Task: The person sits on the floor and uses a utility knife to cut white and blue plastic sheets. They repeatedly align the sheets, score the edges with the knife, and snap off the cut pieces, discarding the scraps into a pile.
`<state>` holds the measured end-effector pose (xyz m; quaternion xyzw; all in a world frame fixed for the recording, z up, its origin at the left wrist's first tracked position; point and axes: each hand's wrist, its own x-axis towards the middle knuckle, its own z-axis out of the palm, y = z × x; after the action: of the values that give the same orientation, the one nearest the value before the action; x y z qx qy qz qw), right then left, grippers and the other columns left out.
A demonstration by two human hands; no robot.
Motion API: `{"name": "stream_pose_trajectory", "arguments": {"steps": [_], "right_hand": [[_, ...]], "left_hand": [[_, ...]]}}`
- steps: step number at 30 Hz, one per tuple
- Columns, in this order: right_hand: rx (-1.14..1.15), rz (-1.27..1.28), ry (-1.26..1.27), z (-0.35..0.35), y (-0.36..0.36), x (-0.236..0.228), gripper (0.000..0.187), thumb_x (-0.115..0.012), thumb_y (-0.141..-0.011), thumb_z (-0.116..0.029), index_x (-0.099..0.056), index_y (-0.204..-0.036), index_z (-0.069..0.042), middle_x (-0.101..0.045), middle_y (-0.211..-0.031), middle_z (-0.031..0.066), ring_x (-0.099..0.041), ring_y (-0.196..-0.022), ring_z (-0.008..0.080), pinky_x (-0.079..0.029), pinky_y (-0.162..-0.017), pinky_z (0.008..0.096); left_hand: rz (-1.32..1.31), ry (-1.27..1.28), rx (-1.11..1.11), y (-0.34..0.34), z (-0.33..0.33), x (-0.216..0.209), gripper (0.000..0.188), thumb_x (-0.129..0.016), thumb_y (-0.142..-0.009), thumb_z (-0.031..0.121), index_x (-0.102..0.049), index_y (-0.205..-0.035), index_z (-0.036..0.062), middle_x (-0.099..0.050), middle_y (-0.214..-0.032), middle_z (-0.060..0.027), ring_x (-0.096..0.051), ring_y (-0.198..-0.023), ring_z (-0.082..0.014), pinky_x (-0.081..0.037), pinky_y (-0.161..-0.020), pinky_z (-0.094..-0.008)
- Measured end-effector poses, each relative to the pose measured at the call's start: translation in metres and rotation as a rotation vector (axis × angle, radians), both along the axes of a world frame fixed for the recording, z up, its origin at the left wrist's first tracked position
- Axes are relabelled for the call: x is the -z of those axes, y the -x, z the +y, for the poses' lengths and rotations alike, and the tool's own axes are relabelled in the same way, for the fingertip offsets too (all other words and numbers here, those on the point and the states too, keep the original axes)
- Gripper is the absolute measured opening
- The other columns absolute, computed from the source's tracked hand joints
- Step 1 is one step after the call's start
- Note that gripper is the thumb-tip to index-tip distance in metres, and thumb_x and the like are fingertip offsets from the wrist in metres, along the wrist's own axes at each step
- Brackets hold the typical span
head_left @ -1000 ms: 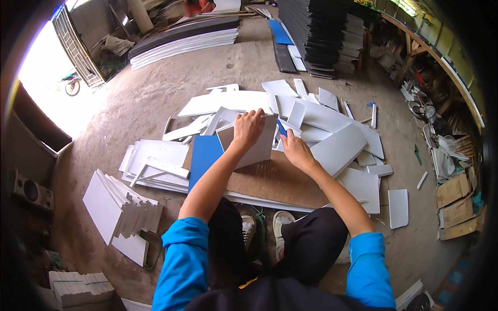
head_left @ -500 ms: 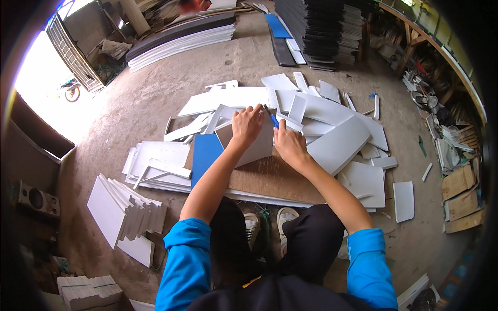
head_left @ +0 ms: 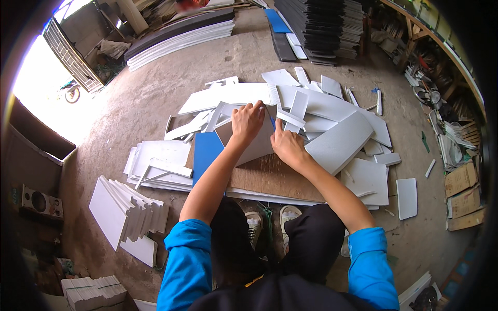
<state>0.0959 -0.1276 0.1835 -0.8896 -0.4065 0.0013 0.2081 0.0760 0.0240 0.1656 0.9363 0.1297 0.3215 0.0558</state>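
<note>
Concrete floor (head_left: pixel 98 150): it spreads around us, with a stack of dark sheets (head_left: pixel 311 31) toward the back of the room.
White offcuts (head_left: pixel 340 140): heaped beyond the board's far edge and right end.
Brown board (head_left: pixel 290 179): its far edge is hidden from us by the panel and hands.
Blue sheet (head_left: pixel 207 153): at the board's left end, partly covered by our left forearm.
Pale panel (head_left: pixel 257 147): stands tilted on the board, back from its near edge, below our left fingers.
Left hand (head_left: pixel 248 122): fingers pinch the panel's top edge.
Right hand (head_left: pixel 288 146): fingers wrapped around the blue tool, index extended.
Blue tool (head_left: pixel 273 123): at the panel's upper right corner; we cannot make out its tip.
</note>
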Motion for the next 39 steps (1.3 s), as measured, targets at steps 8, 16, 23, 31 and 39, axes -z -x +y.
{"name": "stream_pose_trajectory", "arguments": {"steps": [8,16,23,31,39], "right_hand": [[0.035,-0.132,0.068,0.008,-0.002,0.005,0.039,-0.043,-0.086,-0.019,-0.037,-0.115,0.005,-0.061,-0.061,0.0175,-0.063,-0.059,0.0318,-0.050,-0.054,0.0420],[0.066,-0.146,0.055,0.013,-0.002,0.009,0.034,-0.043,-0.086,-0.017,-0.039,-0.111,0.005,-0.061,-0.060,0.0160,-0.064,-0.059,0.0305,-0.051,-0.055,0.0403],[0.072,-0.046,0.112,0.017,-0.002,-0.003,0.037,-0.046,-0.085,-0.016,-0.037,-0.112,0.007,-0.062,-0.064,0.0184,-0.064,-0.062,0.0321,-0.052,-0.055,0.0397],[0.087,-0.055,0.042,0.035,-0.018,0.006,0.033,-0.043,-0.086,-0.017,-0.035,-0.108,0.006,-0.060,-0.072,0.0262,-0.061,-0.067,0.0407,-0.051,-0.059,0.0468],[0.006,0.092,0.080,0.019,-0.009,-0.010,0.032,-0.043,-0.086,-0.015,-0.035,-0.108,0.008,-0.059,-0.069,0.0272,-0.061,-0.068,0.0414,-0.051,-0.058,0.0458]], "left_hand": [[-0.033,0.002,-0.002,0.000,-0.001,-0.001,0.013,-0.052,-0.083,0.024,-0.055,-0.089,0.0130,-0.060,-0.071,-0.0070,-0.060,-0.069,-0.0240,-0.041,-0.062,-0.0395],[0.032,0.027,-0.023,-0.003,0.000,-0.001,0.014,-0.051,-0.083,0.026,-0.055,-0.089,0.0135,-0.060,-0.072,-0.0075,-0.060,-0.068,-0.0247,-0.040,-0.062,-0.0408],[0.006,0.023,-0.009,-0.003,0.003,0.002,0.014,-0.051,-0.084,0.024,-0.054,-0.088,0.0109,-0.060,-0.073,-0.0067,-0.059,-0.071,-0.0236,-0.039,-0.065,-0.0386],[0.130,0.091,0.056,0.003,-0.003,-0.003,0.020,-0.051,-0.084,0.022,-0.053,-0.098,0.0094,-0.061,-0.085,-0.0080,-0.058,-0.080,-0.0257,-0.038,-0.072,-0.0384],[0.172,0.040,0.041,0.008,0.000,-0.006,0.023,-0.052,-0.082,0.021,-0.053,-0.102,0.0103,-0.060,-0.086,-0.0066,-0.058,-0.080,-0.0250,-0.040,-0.070,-0.0402]]}}
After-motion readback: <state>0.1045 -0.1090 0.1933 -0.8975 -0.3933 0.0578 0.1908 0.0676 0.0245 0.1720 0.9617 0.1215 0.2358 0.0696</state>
